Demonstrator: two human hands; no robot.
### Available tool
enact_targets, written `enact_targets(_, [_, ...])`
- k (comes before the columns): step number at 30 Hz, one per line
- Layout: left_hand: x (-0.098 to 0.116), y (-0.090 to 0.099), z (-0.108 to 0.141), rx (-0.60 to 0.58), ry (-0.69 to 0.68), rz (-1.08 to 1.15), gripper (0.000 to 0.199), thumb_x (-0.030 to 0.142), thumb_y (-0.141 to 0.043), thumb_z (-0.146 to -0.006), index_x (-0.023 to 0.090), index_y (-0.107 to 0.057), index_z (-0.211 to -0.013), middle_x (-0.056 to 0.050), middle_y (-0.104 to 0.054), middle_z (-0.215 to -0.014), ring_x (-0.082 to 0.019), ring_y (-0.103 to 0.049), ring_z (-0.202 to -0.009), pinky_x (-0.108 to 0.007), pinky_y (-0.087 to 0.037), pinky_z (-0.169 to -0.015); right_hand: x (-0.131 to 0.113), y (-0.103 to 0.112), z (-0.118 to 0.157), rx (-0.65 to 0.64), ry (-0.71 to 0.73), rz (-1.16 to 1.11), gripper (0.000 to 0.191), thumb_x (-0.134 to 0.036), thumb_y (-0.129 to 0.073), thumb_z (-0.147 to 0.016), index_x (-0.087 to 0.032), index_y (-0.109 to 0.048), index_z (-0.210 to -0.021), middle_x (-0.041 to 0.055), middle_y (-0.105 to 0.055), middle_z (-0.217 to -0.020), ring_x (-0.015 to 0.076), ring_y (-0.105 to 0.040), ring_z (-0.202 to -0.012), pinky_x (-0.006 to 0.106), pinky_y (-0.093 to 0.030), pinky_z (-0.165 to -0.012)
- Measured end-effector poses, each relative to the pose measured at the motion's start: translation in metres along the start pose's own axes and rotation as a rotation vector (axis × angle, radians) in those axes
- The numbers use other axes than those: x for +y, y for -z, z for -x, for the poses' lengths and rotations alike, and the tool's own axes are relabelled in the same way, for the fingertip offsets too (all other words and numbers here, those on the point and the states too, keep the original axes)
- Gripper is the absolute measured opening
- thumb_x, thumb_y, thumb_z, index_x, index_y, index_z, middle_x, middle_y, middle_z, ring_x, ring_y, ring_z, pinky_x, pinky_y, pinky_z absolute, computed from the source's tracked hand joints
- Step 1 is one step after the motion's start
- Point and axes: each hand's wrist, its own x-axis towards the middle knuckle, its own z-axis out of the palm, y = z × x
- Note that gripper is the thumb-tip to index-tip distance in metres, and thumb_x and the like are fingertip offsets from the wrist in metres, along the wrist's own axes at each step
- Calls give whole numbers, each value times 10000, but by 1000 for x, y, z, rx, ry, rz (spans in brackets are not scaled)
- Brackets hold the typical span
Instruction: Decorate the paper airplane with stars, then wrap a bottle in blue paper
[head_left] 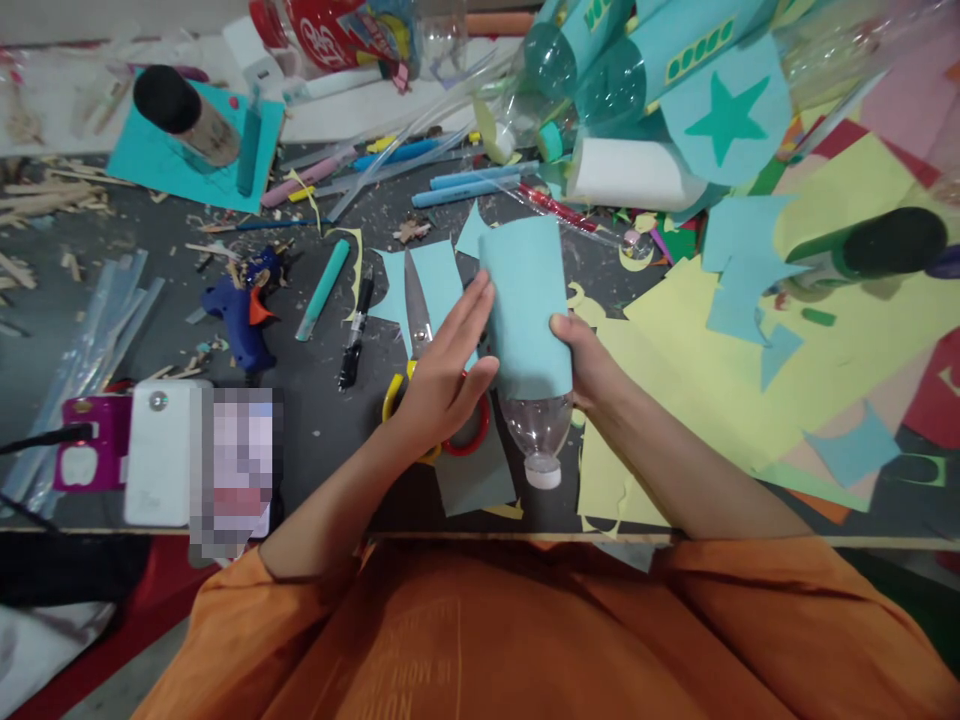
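Observation:
A clear plastic bottle (537, 424) lies with its white cap (543, 471) toward me, and light blue paper (526, 310) is wrapped around its body. On the right side, my right hand (592, 362) grips the wrapped bottle, its thumb on the paper. My left hand (444, 372) has its fingers stretched out, the fingertips touching the paper's left edge. Beneath my left hand lie scissors (417, 310) with red and yellow handles, partly hidden. Cut light blue paper (439, 270) lies under the scissor blades.
A blue glue gun (238, 318), a teal marker (327, 285) and a black pen (355, 335) lie left. Yellow sheets (697, 370) spread right, under a black-capped bottle (870, 245). Paper-covered bottles (652, 60) stand behind. A power bank (161, 460) lies near the front edge.

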Motion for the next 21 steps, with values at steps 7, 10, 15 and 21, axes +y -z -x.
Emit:
enact_targets(7, [10, -4, 1, -86, -69, 28, 626, 474, -318, -1063, 261, -147, -1627, -170, -350, -1639, -273, -352, -1526, -476, -369, -1228, -12, -5, 2, 148, 49, -23, 682, -671, -783, -537, -235, -651, -1044, 87, -768, -992, 355, -672, -1162, 491, -610, -899])
enact_targets(10, [12, -7, 1, -102, -94, 22, 623, 464, -334, -1062, 239, -173, -1620, -182, -390, -1615, -271, -388, -1508, -497, -375, -1223, -16, -7, 3, 185, 46, -29, 648, -684, -759, -541, -250, -658, -1011, 77, -765, -956, 351, -682, -1127, 490, -609, -870])
enact_targets(15, [17, -7, 2, -111, -113, 9, 574, 423, -343, -1066, 216, -249, -1593, -190, -461, -1569, -255, -449, -1472, -484, -409, -1204, -18, -6, 2, 288, 104, -14, 532, -679, -727, -564, -282, -652, -910, 52, -759, -949, 343, -678, -1114, 488, -599, -846])
enact_targets(21, [21, -7, 3, -70, -122, 101, 486, 351, -382, -1058, 179, -412, -1512, -194, -548, -1493, -254, -550, -1390, -449, -468, -1163, -15, -4, 1, 321, 142, -27, 476, -692, -650, -618, -280, -624, -854, 94, -747, -966, 371, -650, -1169, 537, -604, -847])
